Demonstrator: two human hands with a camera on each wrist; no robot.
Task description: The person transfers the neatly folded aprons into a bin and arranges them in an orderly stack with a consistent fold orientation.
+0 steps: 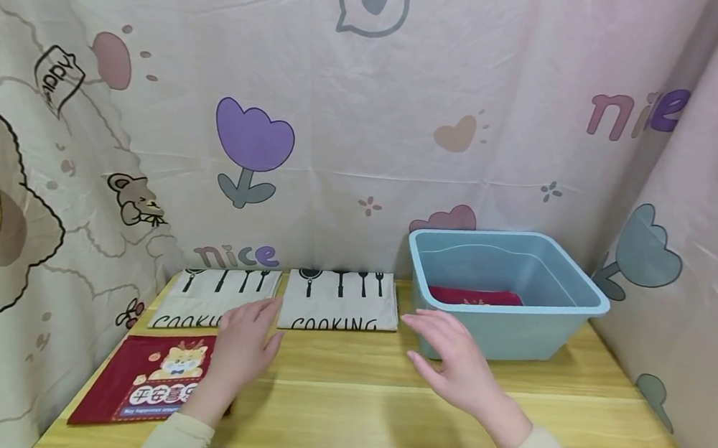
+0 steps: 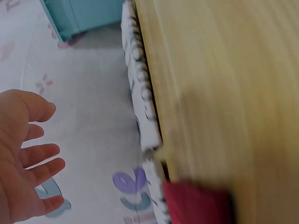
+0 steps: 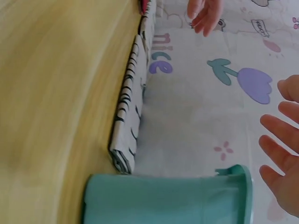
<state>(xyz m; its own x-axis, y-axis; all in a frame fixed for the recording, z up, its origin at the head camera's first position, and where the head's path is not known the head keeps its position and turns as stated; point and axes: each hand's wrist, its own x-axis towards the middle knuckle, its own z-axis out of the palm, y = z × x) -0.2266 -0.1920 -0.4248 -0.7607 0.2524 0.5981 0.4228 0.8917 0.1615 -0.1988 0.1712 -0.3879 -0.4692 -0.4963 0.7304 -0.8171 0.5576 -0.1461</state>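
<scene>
Left hand (image 1: 245,341) and right hand (image 1: 454,363) are empty, fingers apart; a dark-red cloth (image 1: 475,297) already lies inside the light-blue rectangular plastic bin (image 1: 491,335), while two white black-printed cloths (image 1: 338,303) and a red cartoon-printed cloth (image 1: 145,380) seem left outside

red cloth (image 1: 145,380) — flat, left | white cloths (image 1: 338,301) — folded | blue bin (image 1: 510,336), upright

Wood tbl (image 1: 328,408) w/ blue bin (image 1: 497,335), 2 wht COOKING cloths (image 1: 339,305) (image 1: 212,293), red printed pc. (image 1: 152,381)

Pale-blue bin (image 1: 491,334), red cartoon-printed fabric (image 1: 145,380), white black-printed cloths (image 1: 340,301), yellow wood-grained table (image 1: 342,403)
</scene>
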